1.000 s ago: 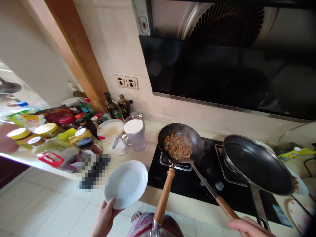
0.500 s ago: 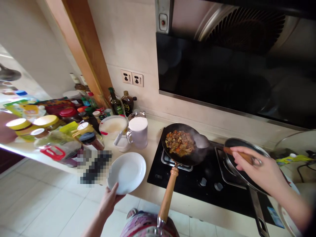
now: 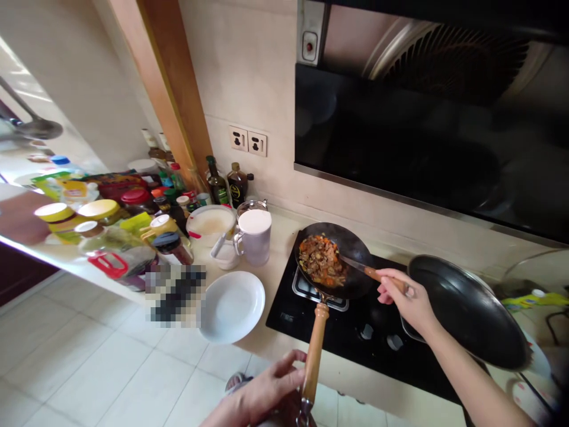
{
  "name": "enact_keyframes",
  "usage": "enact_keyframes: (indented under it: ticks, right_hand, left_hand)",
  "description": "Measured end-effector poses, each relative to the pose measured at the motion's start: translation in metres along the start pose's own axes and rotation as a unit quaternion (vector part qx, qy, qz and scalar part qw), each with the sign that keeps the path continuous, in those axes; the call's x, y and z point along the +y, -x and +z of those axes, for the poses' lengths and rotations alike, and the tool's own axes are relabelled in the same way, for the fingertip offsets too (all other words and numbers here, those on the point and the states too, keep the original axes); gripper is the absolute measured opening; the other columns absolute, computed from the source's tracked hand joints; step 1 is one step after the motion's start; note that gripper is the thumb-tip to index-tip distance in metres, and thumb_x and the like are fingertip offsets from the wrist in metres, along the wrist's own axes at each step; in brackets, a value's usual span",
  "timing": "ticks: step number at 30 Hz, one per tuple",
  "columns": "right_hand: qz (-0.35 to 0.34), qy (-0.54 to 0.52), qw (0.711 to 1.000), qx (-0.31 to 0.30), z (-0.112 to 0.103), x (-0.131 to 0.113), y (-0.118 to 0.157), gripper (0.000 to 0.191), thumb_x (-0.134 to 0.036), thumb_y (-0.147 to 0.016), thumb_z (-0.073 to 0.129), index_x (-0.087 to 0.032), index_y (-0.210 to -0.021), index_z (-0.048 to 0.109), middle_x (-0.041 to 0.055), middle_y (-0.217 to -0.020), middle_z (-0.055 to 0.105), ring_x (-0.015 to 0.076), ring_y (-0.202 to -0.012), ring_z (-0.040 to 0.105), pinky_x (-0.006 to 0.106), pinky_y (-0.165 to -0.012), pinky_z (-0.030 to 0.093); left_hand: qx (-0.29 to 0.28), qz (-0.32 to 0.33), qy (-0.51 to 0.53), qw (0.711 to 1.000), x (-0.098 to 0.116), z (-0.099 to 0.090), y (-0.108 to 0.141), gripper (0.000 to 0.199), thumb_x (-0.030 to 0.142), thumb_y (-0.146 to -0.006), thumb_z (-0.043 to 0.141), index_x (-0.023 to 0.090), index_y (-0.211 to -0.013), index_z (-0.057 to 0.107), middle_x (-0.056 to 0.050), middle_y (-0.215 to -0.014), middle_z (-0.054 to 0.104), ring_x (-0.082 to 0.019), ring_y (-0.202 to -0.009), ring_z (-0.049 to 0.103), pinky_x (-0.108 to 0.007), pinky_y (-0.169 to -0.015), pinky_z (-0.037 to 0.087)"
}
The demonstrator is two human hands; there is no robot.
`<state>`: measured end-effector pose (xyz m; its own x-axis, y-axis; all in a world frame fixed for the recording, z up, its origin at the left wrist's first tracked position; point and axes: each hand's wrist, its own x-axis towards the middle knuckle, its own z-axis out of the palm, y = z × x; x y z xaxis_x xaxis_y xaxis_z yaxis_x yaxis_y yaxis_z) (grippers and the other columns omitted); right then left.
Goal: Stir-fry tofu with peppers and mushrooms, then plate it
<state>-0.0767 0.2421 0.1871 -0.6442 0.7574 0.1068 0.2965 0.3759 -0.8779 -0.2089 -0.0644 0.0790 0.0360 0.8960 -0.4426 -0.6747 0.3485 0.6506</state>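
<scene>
My right hand (image 3: 404,296) is closed round the wooden handle of a metal spatula (image 3: 355,264), whose tip is in the cooked food (image 3: 320,261). Chopped brown and orange pieces make up this food, at the left side of a small dark wok (image 3: 358,252) on the stove. My left hand (image 3: 280,382) is at the left side of the wok's wooden handle (image 3: 316,350), thumb and forefinger apart and not wrapped round it; whether they touch it I cannot tell. A white plate (image 3: 232,307) lies at the counter's front edge, left of the stove.
A large black frying pan (image 3: 466,311) rests on the right of the black stove (image 3: 338,332). Behind the plate stand a lidded plastic jug (image 3: 255,237) and a round tub (image 3: 211,225). Jars and bottles crowd the left counter, among them an oil bottle (image 3: 118,255). A range hood (image 3: 418,154) hangs above.
My left hand has let go of the plate, now on the counter, and moved right to the wok handle. My right hand has moved left, bringing the spatula into the food.
</scene>
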Motion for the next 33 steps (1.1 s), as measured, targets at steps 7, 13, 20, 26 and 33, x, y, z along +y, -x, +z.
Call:
enact_keyframes:
  ticks: [7,13,20,26,33]
  right_hand:
    - [-0.319,0.376,0.862,-0.114,0.008,-0.003,0.033,0.03,-0.013,-0.089,0.046,-0.02,-0.111,0.065,0.0052,-0.085,0.065,0.0137,-0.063,0.061,0.025,-0.06,0.05]
    - [-0.259,0.432,0.85,-0.152,0.041,0.068,0.061,0.053,-0.003,-0.082,0.043,-0.02,-0.132,0.05,0.006,-0.093,0.063,0.0177,-0.077,0.063,0.03,-0.073,0.052]
    - [0.032,0.452,0.881,-0.133,0.03,0.149,0.076,0.055,-0.021,-0.083,0.059,-0.02,-0.136,0.046,0.0126,-0.112,0.063,0.0269,-0.103,0.06,0.038,-0.086,0.049]
    - [0.074,0.457,0.872,-0.157,0.043,0.179,0.071,0.042,-0.02,-0.085,0.056,-0.022,-0.126,0.056,0.0101,-0.11,0.065,0.024,-0.104,0.059,0.033,-0.087,0.045]
    - [0.1,0.46,0.869,-0.151,0.048,0.181,0.07,0.037,-0.023,-0.088,0.056,-0.016,-0.124,0.055,0.0111,-0.109,0.065,0.0228,-0.102,0.059,0.035,-0.085,0.046]
  left_hand:
    - [-0.019,0.055,-0.13,0.99,-0.002,0.003,-0.001,0.052,0.048,-0.075,0.07,0.022,-0.112,0.043,0.004,-0.076,0.051,-0.012,-0.069,0.049,-0.025,-0.062,0.034]
    - [0.002,0.056,-0.122,0.991,0.012,-0.011,0.015,0.049,0.045,-0.075,0.071,0.02,-0.109,0.047,0.004,-0.075,0.05,-0.01,-0.069,0.044,-0.024,-0.061,0.031]
    - [0.111,0.019,-0.109,0.988,0.002,-0.011,0.029,0.077,0.059,-0.076,0.063,0.021,-0.136,0.032,-0.002,-0.083,0.059,-0.014,-0.063,0.057,-0.026,-0.054,0.036]
    - [0.099,0.053,-0.15,0.982,-0.017,-0.013,0.029,0.095,0.061,-0.077,0.062,0.016,-0.146,0.016,0.006,-0.059,0.052,-0.01,-0.05,0.048,-0.025,-0.052,0.032]
    - [0.122,0.05,-0.138,0.982,-0.02,-0.014,0.027,0.1,0.062,-0.074,0.065,0.013,-0.146,0.016,0.006,-0.061,0.05,-0.01,-0.051,0.046,-0.025,-0.051,0.032]
